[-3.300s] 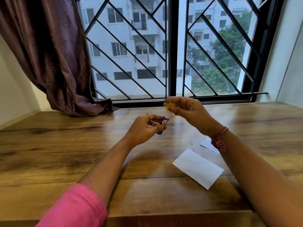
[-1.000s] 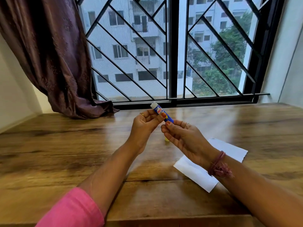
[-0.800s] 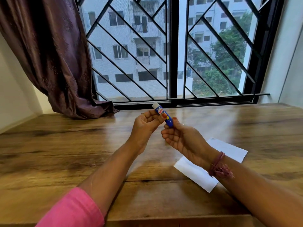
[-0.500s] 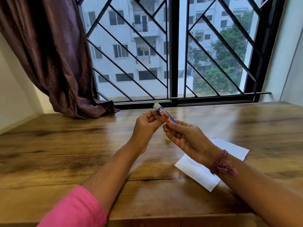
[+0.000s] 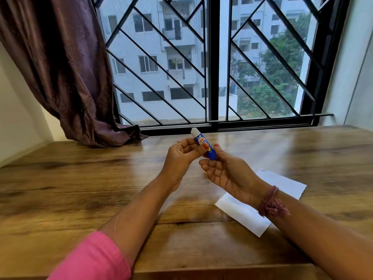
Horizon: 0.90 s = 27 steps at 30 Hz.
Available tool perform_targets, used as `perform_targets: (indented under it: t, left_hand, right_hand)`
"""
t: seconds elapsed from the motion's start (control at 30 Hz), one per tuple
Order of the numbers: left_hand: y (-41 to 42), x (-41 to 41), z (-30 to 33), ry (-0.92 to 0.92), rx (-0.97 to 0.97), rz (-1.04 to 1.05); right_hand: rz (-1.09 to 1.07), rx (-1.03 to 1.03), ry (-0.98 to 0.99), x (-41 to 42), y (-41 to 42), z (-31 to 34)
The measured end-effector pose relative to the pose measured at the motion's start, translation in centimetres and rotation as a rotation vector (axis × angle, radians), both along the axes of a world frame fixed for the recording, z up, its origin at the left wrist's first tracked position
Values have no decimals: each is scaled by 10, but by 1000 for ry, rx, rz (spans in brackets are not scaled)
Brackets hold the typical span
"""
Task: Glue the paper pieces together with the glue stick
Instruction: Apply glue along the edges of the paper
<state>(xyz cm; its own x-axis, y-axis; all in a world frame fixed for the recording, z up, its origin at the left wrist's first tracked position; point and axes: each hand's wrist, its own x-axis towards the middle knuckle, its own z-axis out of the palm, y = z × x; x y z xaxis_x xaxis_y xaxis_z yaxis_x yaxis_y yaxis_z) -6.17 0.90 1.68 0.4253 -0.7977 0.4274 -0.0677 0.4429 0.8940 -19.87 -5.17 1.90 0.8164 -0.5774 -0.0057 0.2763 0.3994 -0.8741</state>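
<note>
A small blue glue stick [image 5: 204, 144] with its white tip bare and pointing up and away is held above the wooden table [image 5: 80, 188]. My left hand [image 5: 181, 156] grips its middle between thumb and fingers. My right hand [image 5: 228, 172] has thumb and fingers around the stick's lower end. A sliver of the yellow cap [image 5: 205, 172] shows on the table under my right hand. Two white paper pieces lie to the right: a nearer one [image 5: 240, 215] and a farther one [image 5: 282, 182], both partly hidden by my right forearm.
A barred window [image 5: 214, 63] runs along the table's far edge. A purple curtain [image 5: 66, 67] hangs at the back left, its hem resting on the table. White walls stand at both sides. The table's front edge lies near my elbows.
The cap has left my right hand and now lies on the table. Both hands have come together on the stick, its white tip now raised, and my right fingers have shifted around its base.
</note>
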Motion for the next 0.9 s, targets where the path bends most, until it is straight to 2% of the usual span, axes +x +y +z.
perform_targets:
  t: [0.17,0.33,0.5,0.73,0.9]
  left_hand:
    - [0,3,0,33,1,2]
    - [1,4,3,52,2,-14]
    - [0,3,1,5,3,-16]
    - [1,5,-1,-1,-12,-22]
    - [1,6,0,23,-9,-29]
  right_hand:
    - [18,-29,-87,-1,1,1]
    - [12,-81,-65,-1,3,1]
    - [35,-28,45,0,2,1]
    - [7,-41,-58,-3,-4,2]
    - [12,-90,-40,-3,-4,0]
